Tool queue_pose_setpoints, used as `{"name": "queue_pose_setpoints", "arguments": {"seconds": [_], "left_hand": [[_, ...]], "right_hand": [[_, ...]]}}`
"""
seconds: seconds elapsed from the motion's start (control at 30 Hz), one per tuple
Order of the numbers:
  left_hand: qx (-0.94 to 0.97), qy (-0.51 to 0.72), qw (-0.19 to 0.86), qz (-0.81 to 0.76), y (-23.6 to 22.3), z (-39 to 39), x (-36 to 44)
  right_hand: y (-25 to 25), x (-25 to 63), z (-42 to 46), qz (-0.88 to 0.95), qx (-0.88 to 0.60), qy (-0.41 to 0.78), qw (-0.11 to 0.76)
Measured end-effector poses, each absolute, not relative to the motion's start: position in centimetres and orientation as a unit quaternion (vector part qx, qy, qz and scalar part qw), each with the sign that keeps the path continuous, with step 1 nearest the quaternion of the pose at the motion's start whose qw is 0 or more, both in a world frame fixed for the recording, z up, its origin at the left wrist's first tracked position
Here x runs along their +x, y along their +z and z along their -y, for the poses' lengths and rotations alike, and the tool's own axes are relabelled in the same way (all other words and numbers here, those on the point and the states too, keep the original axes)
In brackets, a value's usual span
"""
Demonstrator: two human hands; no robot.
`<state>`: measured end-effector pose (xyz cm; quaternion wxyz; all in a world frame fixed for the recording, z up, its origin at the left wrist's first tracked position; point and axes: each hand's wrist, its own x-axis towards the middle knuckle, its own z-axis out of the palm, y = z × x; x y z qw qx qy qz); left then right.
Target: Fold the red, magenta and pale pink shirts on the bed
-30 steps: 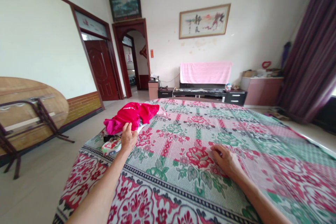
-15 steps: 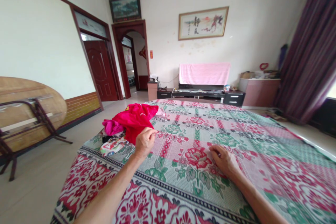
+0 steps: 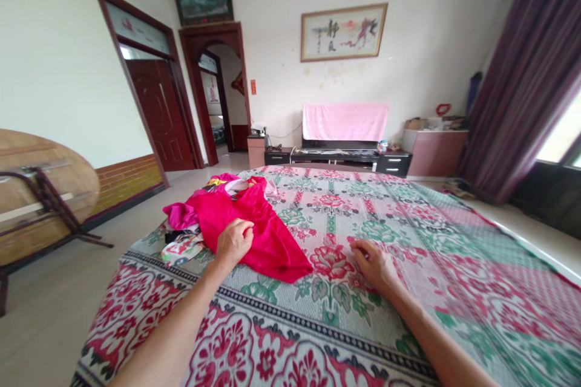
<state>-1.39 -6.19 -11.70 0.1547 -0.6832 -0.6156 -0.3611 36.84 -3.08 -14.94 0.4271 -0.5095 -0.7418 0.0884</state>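
Note:
A bright red garment (image 3: pixel 276 248) lies partly spread over the patterned cloth (image 3: pixel 331 314), with one end reaching toward the middle. My left hand (image 3: pixel 235 240) is on top of it, fingers curled in; it appears to pinch the fabric, though the fingertips are partly hidden. Beside and behind the garment are other crumpled clothes: a magenta piece (image 3: pixel 181 216), a white printed piece (image 3: pixel 182 249) and a yellow-and-black one (image 3: pixel 216 182). My right hand (image 3: pixel 373 263) rests on the patterned cloth right of the red garment, fingers bent together, with nothing visible in them.
A folded round table (image 3: pixel 49 193) leans against the left wall. Beyond the cloth-covered surface stands a low black cabinet (image 3: pixel 394 163) by a screen draped with a pink towel (image 3: pixel 345 122). A purple curtain (image 3: pixel 512 84) hangs at right.
The red garment has been drawn out from the pile toward the right and front. My left hand moved right with its edge, then back left over it. My right hand has stayed nearly still.

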Motion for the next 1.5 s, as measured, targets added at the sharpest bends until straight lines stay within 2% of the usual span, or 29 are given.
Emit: {"name": "queue_pose_setpoints", "arguments": {"seconds": [0.13,0.3,0.43,0.57,0.7,0.9,1.03,1.2,1.33,1.4,1.5], "left_hand": [[-0.666,-0.282,0.161,0.671,-13.4,5.7,-4.0],[-0.647,-0.246,0.163,0.703,-14.7,5.6,-4.6],[-0.668,-0.252,0.161,0.682,-15.0,5.6,-4.0],[-0.683,-0.28,0.154,0.657,-15.0,5.5,-3.3],[-0.686,-0.321,0.138,0.638,-14.3,5.5,-2.4],[-0.732,-0.406,0.078,0.542,-12.6,5.9,0.3],[-0.747,-0.387,0.093,0.533,-13.0,6.2,0.7],[-0.756,-0.349,0.083,0.547,-14.8,5.4,-0.8],[-0.77,-0.316,0.056,0.551,-15.8,4.8,-1.6],[-0.776,-0.294,0.038,0.557,-15.8,4.9,-1.9],[-0.786,-0.253,-0.017,0.563,-15.5,5.4,-2.7]], "right_hand": [[-13.8,34.0,5.3,0.786,-0.451,0.119,0.406],[-12.8,29.7,8.3,0.859,-0.331,0.129,0.367],[-13.2,28.6,8.7,0.888,-0.311,0.111,0.32],[-13.8,28.3,8.3,0.889,-0.306,0.111,0.323],[-13.8,28.2,7.6,0.851,-0.338,0.136,0.378],[-13.1,32.4,4.8,0.631,-0.502,0.219,0.55],[-13.0,37.8,3.2,0.476,-0.594,0.195,0.619],[-13.7,42.4,2.5,0.347,-0.657,0.118,0.659],[-13.6,41.5,3.0,0.471,-0.628,0.023,0.619],[-13.3,39.7,3.6,0.597,-0.565,0.039,0.568],[-13.0,37.3,4.6,0.773,-0.446,0.107,0.438]]}}
